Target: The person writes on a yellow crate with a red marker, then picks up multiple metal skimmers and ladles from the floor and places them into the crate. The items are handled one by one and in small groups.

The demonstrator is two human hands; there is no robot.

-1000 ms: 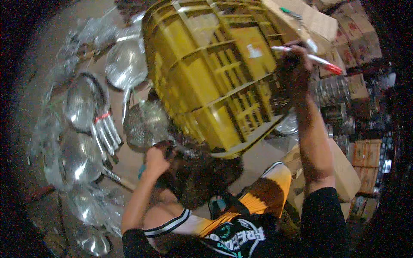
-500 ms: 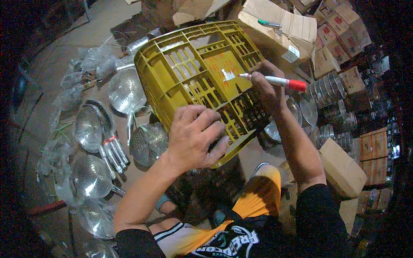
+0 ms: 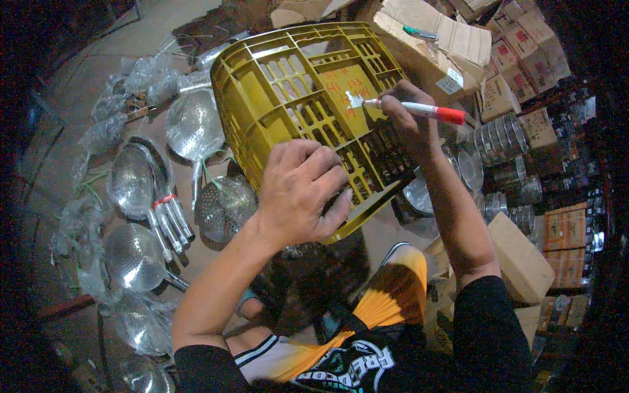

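Observation:
A yellow-green plastic crate [image 3: 252, 98] is tilted in front of me, its slatted side turned up. My left hand [image 3: 304, 187] is closed over the crate's near edge, fingers curled round the rim. Between the fingers of my right hand [image 3: 409, 121] is a white marker [image 3: 419, 110] with a red end, its tip at the crate's flat panel [image 3: 354, 82]. Red handwriting covers that panel, and a small torn white label [image 3: 354, 99] sticks to it beside the marker tip.
To the left lie several metal strainers [image 3: 134, 255], some wrapped in clear plastic. A cardboard box [image 3: 432, 46] at the far right carries a green marker [image 3: 419, 33]. Stacked metal sieves [image 3: 498, 139] and more cartons [image 3: 565, 226] stand on the right.
The crate has shifted slightly to the right and away, my left hand moving with it. The marker tip has moved a little up the panel beside the white label.

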